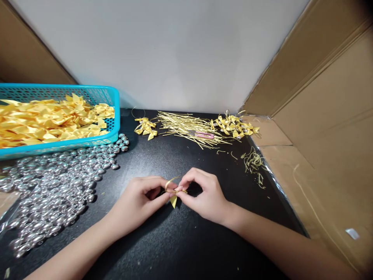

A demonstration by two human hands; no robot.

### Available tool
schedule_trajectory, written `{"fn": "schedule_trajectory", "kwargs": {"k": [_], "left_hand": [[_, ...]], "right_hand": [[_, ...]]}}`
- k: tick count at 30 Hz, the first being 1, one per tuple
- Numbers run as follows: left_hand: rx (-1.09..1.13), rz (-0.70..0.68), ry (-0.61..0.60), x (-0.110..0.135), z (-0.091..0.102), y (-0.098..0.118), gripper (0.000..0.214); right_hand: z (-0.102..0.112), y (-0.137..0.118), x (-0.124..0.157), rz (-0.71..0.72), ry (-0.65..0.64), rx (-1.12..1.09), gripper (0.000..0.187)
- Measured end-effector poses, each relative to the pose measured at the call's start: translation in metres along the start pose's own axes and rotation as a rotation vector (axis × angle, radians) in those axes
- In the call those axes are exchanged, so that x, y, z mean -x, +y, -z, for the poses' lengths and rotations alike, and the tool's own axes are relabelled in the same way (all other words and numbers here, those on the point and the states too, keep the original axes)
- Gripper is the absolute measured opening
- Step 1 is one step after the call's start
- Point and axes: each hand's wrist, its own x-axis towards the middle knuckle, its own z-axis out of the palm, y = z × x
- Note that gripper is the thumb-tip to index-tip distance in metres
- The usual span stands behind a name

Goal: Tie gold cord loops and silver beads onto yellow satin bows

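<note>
My left hand and my right hand meet over the middle of the black table. Both pinch a small yellow ribbon bow between fingertips; a gold loop curls above it and a ribbon tail hangs below. Whether a bead is on it is hidden by my fingers. A heap of silver beads lies to the left of my left hand.
A blue basket full of yellow ribbon bows stands at the back left. Gold wire strands, a pink tool, finished bows, more finished bows and wire scraps lie at the back. Cardboard walls flank the right.
</note>
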Motion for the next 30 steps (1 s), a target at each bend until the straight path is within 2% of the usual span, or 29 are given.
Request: {"fn": "schedule_trajectory", "kwargs": {"k": [3, 6, 15, 19, 27, 30], "left_hand": [[0.034, 0.055, -0.013, -0.001, 0.0, 0.0, 0.018], [0.041, 0.03, 0.0, -0.002, 0.001, 0.003, 0.018], [-0.119, -0.018, -0.034, 0.004, 0.004, 0.01, 0.024], [-0.159, 0.042, -0.071, 0.004, -0.002, 0.012, 0.026], [-0.008, 0.123, -0.149, 0.006, -0.011, 0.007, 0.037], [0.117, 0.14, -0.156, 0.005, -0.014, 0.003, 0.042]], "right_hand": [[0.0, 0.0, 0.001, 0.049, 0.001, 0.003, 0.021], [0.0, -0.001, 0.001, 0.054, 0.005, 0.009, 0.023], [-0.001, -0.002, 0.001, 0.126, 0.045, 0.018, 0.021], [-0.002, -0.001, 0.002, 0.139, 0.049, 0.036, 0.019], [-0.002, -0.003, 0.001, 0.083, 0.043, -0.01, 0.022], [-0.002, -0.004, 0.001, 0.079, 0.022, -0.033, 0.022]]}}
